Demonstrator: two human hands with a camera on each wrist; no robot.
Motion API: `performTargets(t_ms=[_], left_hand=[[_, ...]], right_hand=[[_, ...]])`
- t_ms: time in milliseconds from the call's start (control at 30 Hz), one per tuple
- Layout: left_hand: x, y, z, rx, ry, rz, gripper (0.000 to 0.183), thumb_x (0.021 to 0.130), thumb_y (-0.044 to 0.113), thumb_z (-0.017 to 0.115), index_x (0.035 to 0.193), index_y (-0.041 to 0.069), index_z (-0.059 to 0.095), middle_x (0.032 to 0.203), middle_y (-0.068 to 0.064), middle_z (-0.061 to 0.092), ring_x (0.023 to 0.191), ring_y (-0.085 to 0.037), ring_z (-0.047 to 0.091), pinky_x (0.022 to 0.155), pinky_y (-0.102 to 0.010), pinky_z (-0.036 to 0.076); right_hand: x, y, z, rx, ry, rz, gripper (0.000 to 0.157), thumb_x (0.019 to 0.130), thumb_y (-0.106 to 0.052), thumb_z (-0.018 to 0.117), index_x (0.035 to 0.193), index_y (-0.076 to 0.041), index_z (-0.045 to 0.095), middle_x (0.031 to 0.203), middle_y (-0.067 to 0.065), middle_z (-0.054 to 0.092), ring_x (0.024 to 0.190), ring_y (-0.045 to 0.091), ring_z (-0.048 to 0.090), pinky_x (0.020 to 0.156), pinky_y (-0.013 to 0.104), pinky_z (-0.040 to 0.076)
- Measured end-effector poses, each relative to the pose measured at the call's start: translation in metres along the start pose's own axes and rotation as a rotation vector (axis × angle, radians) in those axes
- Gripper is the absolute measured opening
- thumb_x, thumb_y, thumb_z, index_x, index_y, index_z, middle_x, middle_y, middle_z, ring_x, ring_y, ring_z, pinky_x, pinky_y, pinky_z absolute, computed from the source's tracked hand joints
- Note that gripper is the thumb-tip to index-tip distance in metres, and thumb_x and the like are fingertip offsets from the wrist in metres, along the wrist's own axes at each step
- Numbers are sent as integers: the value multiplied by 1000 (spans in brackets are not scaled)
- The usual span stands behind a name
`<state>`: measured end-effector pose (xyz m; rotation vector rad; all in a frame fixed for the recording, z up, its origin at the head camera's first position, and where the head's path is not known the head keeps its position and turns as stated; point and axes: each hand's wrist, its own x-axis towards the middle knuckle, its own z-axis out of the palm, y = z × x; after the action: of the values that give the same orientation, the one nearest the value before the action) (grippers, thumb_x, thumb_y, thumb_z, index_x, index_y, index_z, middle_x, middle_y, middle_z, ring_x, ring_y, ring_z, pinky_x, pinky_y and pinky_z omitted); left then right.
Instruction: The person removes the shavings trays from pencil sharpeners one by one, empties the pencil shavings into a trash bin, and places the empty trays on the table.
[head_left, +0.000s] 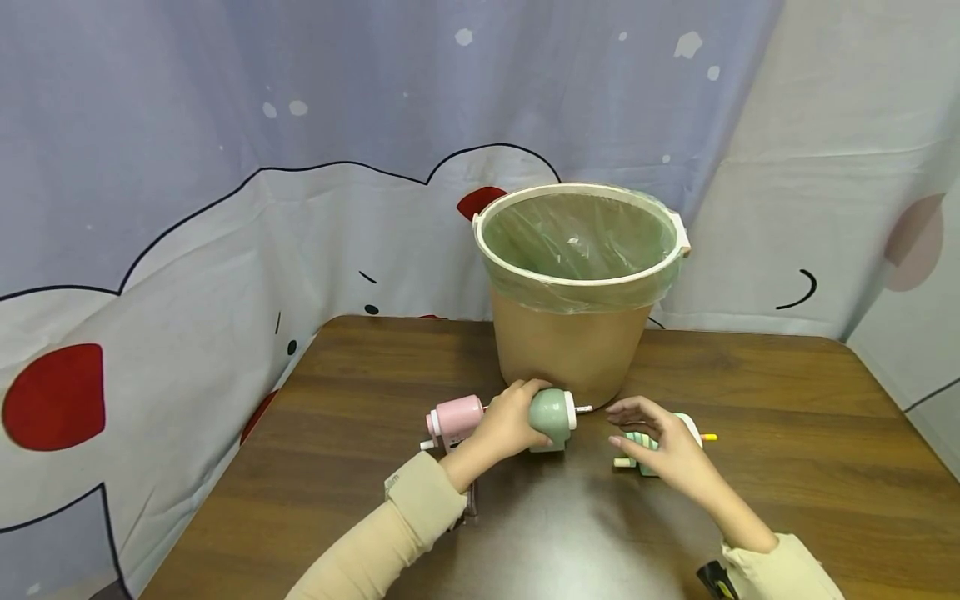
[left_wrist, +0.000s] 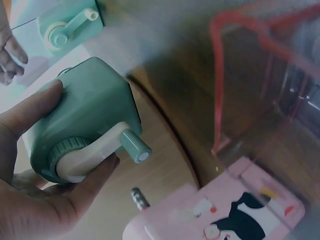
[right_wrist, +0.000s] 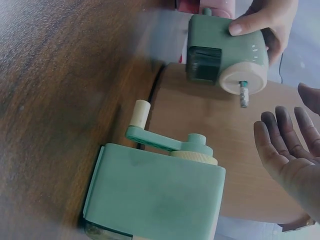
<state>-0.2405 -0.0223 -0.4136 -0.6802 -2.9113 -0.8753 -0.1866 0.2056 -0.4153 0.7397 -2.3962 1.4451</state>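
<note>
My left hand grips a dark green crank pencil sharpener, thumb on one side and fingers on the other. From its cream front ring sticks a short silvery pencil; the crank is on the opposite end. My right hand holds nothing, its fingers slightly bent and apart, facing the dark green sharpener. Close by the right hand a mint green sharpener stands on the table, with a yellow pencil poking out. Beside my left wrist is a pink sharpener, partly covered by the forearm.
Behind the hands stands a tan bucket with a white rim and a clear plastic liner. A clear box with pink edges is near the left forearm. The wooden table ends at a patterned curtain.
</note>
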Motion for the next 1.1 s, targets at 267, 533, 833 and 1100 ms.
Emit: performTargets(t_ms=[267,533,833,1100], left_hand=[[-2,-8,-13,-137,20,31,74,59,15,88,126,10,56,115,-14,63,100,-28,61,82,-41,48],[-11,-7,-28,-263,49,27,73,60,13,88,125,8,56,118,-12,63,103,-28,60,84,-40,49],[-25,-3,-45,-331,84,115,75,59,12,88,128,15,56,123,-8,61,107,-24,58,89,-40,46],[-42,-9,-43,-423,136,104,77,59,9,88,129,17,55,124,-6,60,108,-22,58,88,-38,46]], right_hand=[[0,0,0,-12,0,3,28,81,2,69,107,1,59,102,-1,64,91,-4,60,80,24,53],[1,-1,0,-26,-14,12,28,82,0,69,108,-1,59,103,7,65,92,-4,59,80,24,53],[4,-10,7,-16,-20,14,29,84,-1,67,110,0,57,103,11,65,93,-3,60,82,26,53],[7,-18,20,-76,-19,-6,44,80,-5,72,120,2,55,111,11,64,100,6,60,85,26,52]])
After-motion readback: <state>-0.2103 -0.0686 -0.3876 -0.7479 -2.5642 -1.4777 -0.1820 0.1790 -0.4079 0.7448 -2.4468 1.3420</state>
